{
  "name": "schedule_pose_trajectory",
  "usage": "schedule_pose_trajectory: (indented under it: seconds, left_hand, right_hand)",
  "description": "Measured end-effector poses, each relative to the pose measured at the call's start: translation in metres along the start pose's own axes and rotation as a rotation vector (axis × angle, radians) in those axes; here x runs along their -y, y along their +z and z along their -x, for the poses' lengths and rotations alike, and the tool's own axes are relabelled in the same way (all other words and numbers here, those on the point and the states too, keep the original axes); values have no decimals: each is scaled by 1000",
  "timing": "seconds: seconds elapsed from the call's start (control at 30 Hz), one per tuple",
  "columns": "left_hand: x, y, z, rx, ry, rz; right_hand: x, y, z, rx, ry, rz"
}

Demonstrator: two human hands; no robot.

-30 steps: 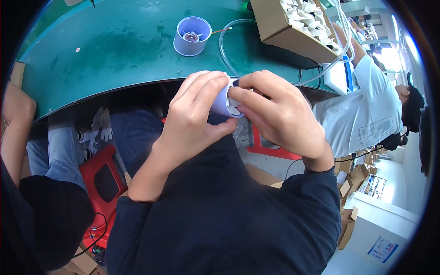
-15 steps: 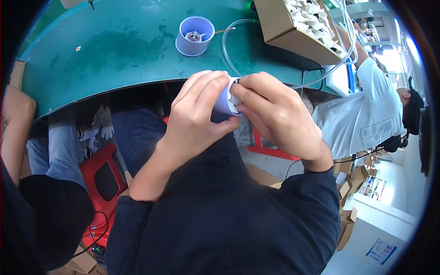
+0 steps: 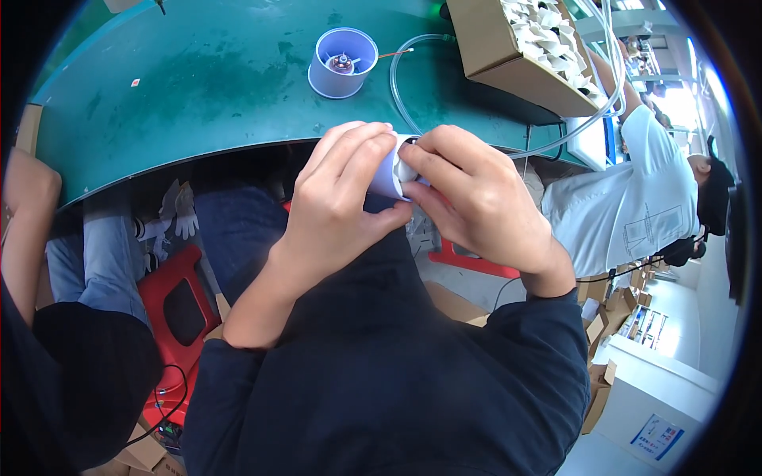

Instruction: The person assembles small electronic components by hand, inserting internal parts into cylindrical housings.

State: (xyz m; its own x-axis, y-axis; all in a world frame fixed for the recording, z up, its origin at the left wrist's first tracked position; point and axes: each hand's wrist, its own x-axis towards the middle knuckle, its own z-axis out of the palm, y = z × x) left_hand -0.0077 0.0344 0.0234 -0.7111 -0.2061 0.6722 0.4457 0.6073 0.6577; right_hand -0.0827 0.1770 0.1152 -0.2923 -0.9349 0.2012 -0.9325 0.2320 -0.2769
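My left hand is closed round a light purple cylindrical housing, held tilted on its side just off the table's near edge. At its open end sits a white fan impeller with a dark centre, partly inside the housing. The fingers and thumb of my right hand pinch the impeller and cover much of it. A second purple housing stands upright on the green table, with a copper-wound motor inside and a thin orange lead sticking out to the right.
On the green table, a cardboard box full of white impellers stands at the back right. A clear hose curves beside it. A person in a white shirt is at the right, another person's arm at the left. A red chair stands lower left.
My right fingers have shifted slightly at the housing's mouth, and more of the impeller shows. My left hand keeps its grip. The table scene has shifted slightly in view.
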Motion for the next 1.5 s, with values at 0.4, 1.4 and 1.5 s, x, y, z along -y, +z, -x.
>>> schedule_pose_trajectory:
  seconds: [0.4, 1.4, 1.5]
  left_hand:
    - [3, -3, 6, -9, 18, 44]
    - [5, -11, 16, -77, -166, 308]
    - [8, -11, 18, -87, -157, 323]
  right_hand:
    - [4, 1, 4, -102, 48, -74]
    - [-20, 30, 47, -528, 323, -1847]
    - [-24, 33, 60, -794, 222, -1969]
